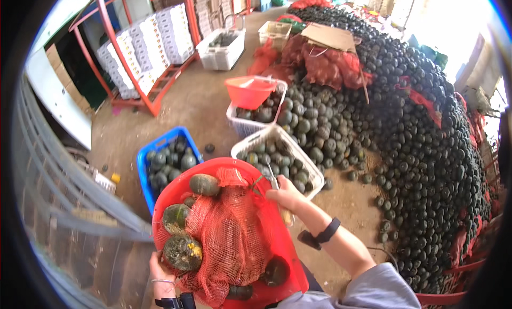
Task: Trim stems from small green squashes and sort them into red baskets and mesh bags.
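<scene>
In R hand (288, 195) a slim bladed tool (273, 181) is held, grip closed on its handle, near upper R rim of red tub (290, 263). L hand (161, 269) is placed at lower L edge of tub, against a yellow-patched squash (183, 252); whether this grip is clamped cannot be told, fingertips being hidden. In tub, red mesh bag (229, 234) is laid betw. other dark squashes (204, 184)

Red tub (284, 244), red mesh bag (232, 234), dark green squash (178, 254) yellow-blotched, blue crate (142, 175)
</scene>
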A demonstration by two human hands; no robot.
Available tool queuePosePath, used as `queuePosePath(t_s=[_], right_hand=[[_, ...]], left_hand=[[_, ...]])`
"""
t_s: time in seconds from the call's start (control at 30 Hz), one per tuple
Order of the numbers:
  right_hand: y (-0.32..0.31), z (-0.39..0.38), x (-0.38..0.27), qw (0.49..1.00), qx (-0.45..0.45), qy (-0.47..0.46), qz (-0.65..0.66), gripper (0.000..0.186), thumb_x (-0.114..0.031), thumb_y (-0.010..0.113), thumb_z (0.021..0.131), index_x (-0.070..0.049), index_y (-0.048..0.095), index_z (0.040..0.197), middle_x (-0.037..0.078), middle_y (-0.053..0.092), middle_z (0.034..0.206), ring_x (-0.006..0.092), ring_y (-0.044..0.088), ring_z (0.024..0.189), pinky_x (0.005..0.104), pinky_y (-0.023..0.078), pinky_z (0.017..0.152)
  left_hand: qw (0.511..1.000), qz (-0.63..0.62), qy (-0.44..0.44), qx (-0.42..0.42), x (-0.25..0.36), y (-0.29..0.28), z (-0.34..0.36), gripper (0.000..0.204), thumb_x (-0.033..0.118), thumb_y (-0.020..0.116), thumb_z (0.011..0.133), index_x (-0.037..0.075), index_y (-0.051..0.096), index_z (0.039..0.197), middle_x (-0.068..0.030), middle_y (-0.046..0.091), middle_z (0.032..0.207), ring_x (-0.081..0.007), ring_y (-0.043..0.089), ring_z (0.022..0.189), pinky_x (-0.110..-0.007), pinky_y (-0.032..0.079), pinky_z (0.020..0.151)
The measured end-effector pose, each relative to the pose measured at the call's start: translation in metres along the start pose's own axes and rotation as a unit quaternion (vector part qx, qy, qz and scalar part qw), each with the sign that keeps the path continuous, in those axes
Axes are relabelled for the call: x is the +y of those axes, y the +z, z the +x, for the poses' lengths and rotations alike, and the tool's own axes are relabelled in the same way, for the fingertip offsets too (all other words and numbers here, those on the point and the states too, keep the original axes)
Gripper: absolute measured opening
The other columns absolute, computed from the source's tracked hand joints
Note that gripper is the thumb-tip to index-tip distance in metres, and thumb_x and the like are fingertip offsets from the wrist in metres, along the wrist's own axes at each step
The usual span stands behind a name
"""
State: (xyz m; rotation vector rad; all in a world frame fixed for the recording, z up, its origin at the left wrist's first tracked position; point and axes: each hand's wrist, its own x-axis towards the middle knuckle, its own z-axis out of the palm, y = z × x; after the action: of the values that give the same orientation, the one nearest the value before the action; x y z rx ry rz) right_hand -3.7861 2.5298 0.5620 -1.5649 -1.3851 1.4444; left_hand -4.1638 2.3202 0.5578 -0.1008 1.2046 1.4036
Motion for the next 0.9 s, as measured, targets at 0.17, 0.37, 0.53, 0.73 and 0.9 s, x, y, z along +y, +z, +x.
queuePosePath(t_s=[0.17, 0.37, 0.53, 0.73, 0.9], right_hand=[[-0.009, 0.054, -0.021, 0.997, 0.042, 0.052, 0.046, 0.049, -0.022, 0.068, 0.066, 0.002, 0.048, 0.104, 0.007, 0.055, 0.079, 0.0158, 0.052, 0.063, 0.0304, 0.045, 0.058], [-0.075, 0.132, -0.079, 0.993, 0.066, 0.095, 0.026, 0.025, -0.016, 0.059, 0.07, -0.005, 0.058, 0.093, 0.0, 0.054, 0.069, 0.009, 0.047, 0.053, 0.025, 0.036, 0.046], [-0.116, 0.185, -0.092, 0.982, 0.159, 0.026, 0.098, 0.03, -0.006, 0.057, 0.067, 0.002, 0.057, 0.096, 0.004, 0.059, 0.081, 0.0138, 0.056, 0.071, 0.0266, 0.045, 0.066], [-0.107, 0.175, -0.1, 0.974, 0.208, 0.009, 0.091, 0.023, -0.007, 0.057, 0.069, -0.002, 0.059, 0.091, 0.001, 0.058, 0.079, 0.012, 0.054, 0.068, 0.0255, 0.043, 0.063], [-0.1, 0.171, -0.113, 0.972, 0.231, 0.027, 0.038, 0.023, -0.012, 0.06, 0.068, -0.002, 0.058, 0.089, 0.001, 0.055, 0.074, 0.0105, 0.05, 0.065, 0.0251, 0.04, 0.06]], left_hand=[[0.998, 0.048, 0.039, -0.007, 0.061, 0.053, 0.104, 0.038, 0.029, 0.056, 0.081, 0.005, 0.057, 0.111, -0.0094, 0.063, 0.106, -0.0282, 0.059, 0.101, -0.047, 0.046, 0.092], [0.988, 0.056, -0.032, -0.143, 0.098, 0.202, 0.204, 0.033, 0.022, 0.057, 0.083, 0.003, 0.059, 0.11, -0.0107, 0.064, 0.105, -0.0248, 0.061, 0.098, -0.041, 0.049, 0.087], [0.984, 0.058, -0.124, -0.115, 0.091, 0.267, 0.278, 0.031, 0.024, 0.059, 0.081, 0.004, 0.06, 0.105, -0.0092, 0.064, 0.101, -0.0239, 0.061, 0.093, -0.037, 0.049, 0.084], [0.962, 0.053, -0.172, -0.203, 0.091, 0.282, 0.297, 0.034, 0.027, 0.055, 0.083, 0.003, 0.059, 0.107, -0.0117, 0.064, 0.103, -0.0261, 0.061, 0.096, -0.041, 0.049, 0.085], [0.972, 0.098, -0.121, -0.176, 0.088, 0.281, 0.317, 0.036, 0.028, 0.054, 0.084, 0.003, 0.058, 0.11, -0.011, 0.064, 0.106, -0.027, 0.061, 0.098, -0.043, 0.049, 0.087]])
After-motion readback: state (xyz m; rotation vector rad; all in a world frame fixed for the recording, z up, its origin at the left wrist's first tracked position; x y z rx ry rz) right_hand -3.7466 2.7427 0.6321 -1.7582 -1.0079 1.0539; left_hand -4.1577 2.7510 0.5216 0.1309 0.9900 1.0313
